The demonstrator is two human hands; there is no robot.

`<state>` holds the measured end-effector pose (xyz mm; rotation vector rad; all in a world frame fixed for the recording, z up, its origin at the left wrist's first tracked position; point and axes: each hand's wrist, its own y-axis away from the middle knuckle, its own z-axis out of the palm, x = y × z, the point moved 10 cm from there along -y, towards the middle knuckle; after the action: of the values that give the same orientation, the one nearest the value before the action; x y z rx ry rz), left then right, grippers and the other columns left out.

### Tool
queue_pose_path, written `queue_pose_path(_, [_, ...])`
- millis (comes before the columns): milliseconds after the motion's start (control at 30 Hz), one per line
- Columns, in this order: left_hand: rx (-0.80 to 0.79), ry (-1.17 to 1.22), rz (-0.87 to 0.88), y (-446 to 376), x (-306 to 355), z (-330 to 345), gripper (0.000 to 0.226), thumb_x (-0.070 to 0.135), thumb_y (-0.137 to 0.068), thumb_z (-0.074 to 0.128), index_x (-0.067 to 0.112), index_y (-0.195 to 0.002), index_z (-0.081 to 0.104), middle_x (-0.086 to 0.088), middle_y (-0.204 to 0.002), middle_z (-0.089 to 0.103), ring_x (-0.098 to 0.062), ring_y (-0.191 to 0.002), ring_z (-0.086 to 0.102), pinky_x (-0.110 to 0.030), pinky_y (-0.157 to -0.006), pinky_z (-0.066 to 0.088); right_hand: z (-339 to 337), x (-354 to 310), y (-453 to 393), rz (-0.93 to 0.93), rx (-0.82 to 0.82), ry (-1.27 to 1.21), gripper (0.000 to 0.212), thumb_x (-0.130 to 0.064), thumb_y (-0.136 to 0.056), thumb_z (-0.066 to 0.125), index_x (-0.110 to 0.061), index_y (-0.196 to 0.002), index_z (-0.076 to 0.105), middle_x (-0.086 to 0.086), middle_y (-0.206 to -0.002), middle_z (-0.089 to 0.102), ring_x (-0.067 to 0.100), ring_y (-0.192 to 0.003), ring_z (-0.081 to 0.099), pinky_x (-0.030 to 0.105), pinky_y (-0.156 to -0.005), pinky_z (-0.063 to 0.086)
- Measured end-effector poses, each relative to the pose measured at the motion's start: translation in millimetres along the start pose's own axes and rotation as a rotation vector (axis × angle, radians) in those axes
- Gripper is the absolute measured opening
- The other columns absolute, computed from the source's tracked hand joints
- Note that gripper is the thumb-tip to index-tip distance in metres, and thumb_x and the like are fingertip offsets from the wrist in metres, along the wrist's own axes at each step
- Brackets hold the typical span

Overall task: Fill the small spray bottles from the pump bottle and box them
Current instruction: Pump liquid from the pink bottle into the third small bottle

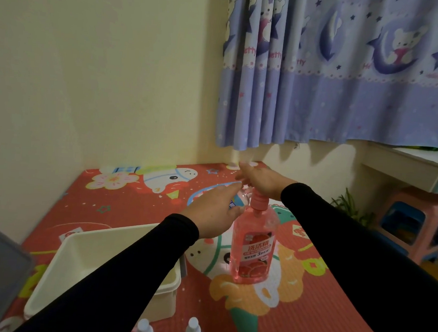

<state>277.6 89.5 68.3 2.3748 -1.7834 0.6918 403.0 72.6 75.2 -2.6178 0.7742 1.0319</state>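
Far left of both hands, under the left forearm, sits the open cream box point(119, 239); nothing shows inside the part that is visible. Nearer the body than the hands, at the bottom edge, stand two capped spray bottles point(167, 330), well apart from the pump bottle and seemingly untouched. The left hand point(214, 212) reaches forward with fingers curled around a small clear bottle point(237, 203), which it holds just beside the pump head, apparently under the spout; how much liquid it holds cannot be told. Just to its right the pink pump bottle point(255, 243) stands upright on the red mat point(319, 302). The right hand point(261, 180) lies flat and open on top of the pump head, palm down, pressing rather than gripping. This looks like the filling step, with one small bottle being charged and none boxed that can be seen. The next move probably calls for steady presses while the left hand keeps the small neck right under the spout, since a slight drift would spill soap on the mat; then the bottle needs its spray top and a place in the box.
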Motion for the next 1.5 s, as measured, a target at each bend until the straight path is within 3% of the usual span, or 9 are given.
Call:
queue_pose_path(200, [0.034, 0.048, 0.028, 1.8, 10.4, -18.8, 0.057, 0.039, -0.1, 0.045, 0.026, -0.151, 0.023, -0.002, -0.152, 0.035, -0.02, -0.136, 0.037, -0.025, -0.1, 0.03, -17.4, -9.9, -0.4, 0.016, 0.023, 0.134, 0.076, -0.072, -0.089, 0.012, -0.027, -0.128, 0.059, 0.004, -0.136, 0.055, 0.023, -0.127, 0.048, 0.046, -0.113, 0.032])
queue_pose_path(500, [0.015, 0.035, 0.003, 3.0, 2.8, -4.3, 0.056, 0.04, -0.099, 0.045, 0.029, -0.15, 0.024, -0.003, -0.15, 0.039, -0.021, -0.131, 0.042, -0.028, -0.098, 0.036, 0.6, -1.6, -0.7, 0.009, -0.002, 0.003, 0.06, -0.053, -0.1, 0.021, -0.016, -0.123, 0.062, -0.001, -0.117, 0.057, 0.015, -0.112, 0.051, 0.034, -0.106, 0.036])
queue_pose_path(733, [0.047, 0.043, 0.028, 3.4, 11.2, -22.8, 0.055, 0.038, -0.1, 0.046, 0.028, -0.15, 0.025, 0.0, -0.15, 0.039, -0.019, -0.132, 0.041, -0.022, -0.092, 0.03, -17.9, -9.7, -3.6, 0.022, 0.032, 0.178, 0.074, -0.069, -0.092, 0.01, -0.026, -0.13, 0.058, 0.005, -0.136, 0.055, 0.024, -0.128, 0.048, 0.045, -0.113, 0.032])
queue_pose_path(900, [0.031, 0.07, 0.015, 3.8, 4.0, -8.0, 0.056, 0.039, -0.099, 0.047, 0.028, -0.15, 0.026, 0.001, -0.149, 0.041, -0.019, -0.131, 0.042, -0.027, -0.099, 0.035, -1.3, -2.0, -2.4, 0.017, -0.004, 0.036, 0.064, -0.059, -0.097, 0.018, -0.021, -0.121, 0.063, 0.006, -0.13, 0.059, 0.017, -0.113, 0.053, 0.039, -0.11, 0.036])
queue_pose_path(1033, [0.011, 0.048, -0.002, 4.5, 3.6, -6.7, 0.056, 0.04, -0.1, 0.046, 0.025, -0.15, 0.027, 0.001, -0.15, 0.04, -0.019, -0.133, 0.041, -0.03, -0.103, 0.035, -1.7, 0.0, 0.0, 0.023, -0.008, 0.058, 0.063, -0.06, -0.097, 0.02, -0.022, -0.123, 0.062, 0.005, -0.134, 0.056, 0.019, -0.121, 0.051, 0.039, -0.111, 0.034])
queue_pose_path(1100, [0.008, 0.051, 0.012, 5.0, 8.2, -11.4, 0.052, 0.037, -0.1, 0.047, 0.025, -0.147, 0.03, 0.0, -0.146, 0.044, -0.02, -0.127, 0.046, -0.028, -0.097, 0.037, -5.7, -4.3, 2.3, 0.03, -0.007, 0.1, 0.07, -0.066, -0.093, 0.017, -0.022, -0.125, 0.061, 0.005, -0.136, 0.055, 0.02, -0.125, 0.05, 0.039, -0.112, 0.033])
queue_pose_path(1233, [0.032, 0.037, 0.022, 4.2, 12.0, -21.4, 0.057, 0.038, -0.1, 0.045, 0.025, -0.151, 0.023, 0.0, -0.154, 0.034, -0.018, -0.136, 0.037, -0.021, -0.097, 0.028, -19.1, -11.3, 4.3, 0.065, 0.047, 0.172, 0.109, -0.09, -0.06, 0.005, -0.027, -0.133, 0.055, 0.006, -0.139, 0.054, 0.025, -0.128, 0.048, 0.047, -0.111, 0.034])
queue_pose_path(1367, [0.017, 0.046, 0.01, 3.7, 6.4, -11.3, 0.053, 0.038, -0.1, 0.045, 0.027, -0.148, 0.027, -0.003, -0.147, 0.042, -0.021, -0.129, 0.043, -0.026, -0.096, 0.034, -8.8, -9.5, 2.0, 0.006, 0.029, 0.098, 0.073, -0.066, -0.094, 0.015, -0.019, -0.125, 0.061, 0.006, -0.133, 0.057, 0.022, -0.124, 0.051, 0.041, -0.112, 0.034])
queue_pose_path(1500, [0.013, 0.039, -0.017, 2.8, 2.2, -3.2, 0.05, 0.038, -0.1, 0.045, 0.025, -0.146, 0.031, -0.003, -0.142, 0.046, -0.021, -0.119, 0.048, -0.027, -0.088, 0.037, -0.9, -0.1, -0.3, 0.011, 0.005, 0.055, 0.066, -0.062, -0.096, 0.018, -0.021, -0.121, 0.063, 0.002, -0.132, 0.058, 0.019, -0.121, 0.053, 0.041, -0.111, 0.035])
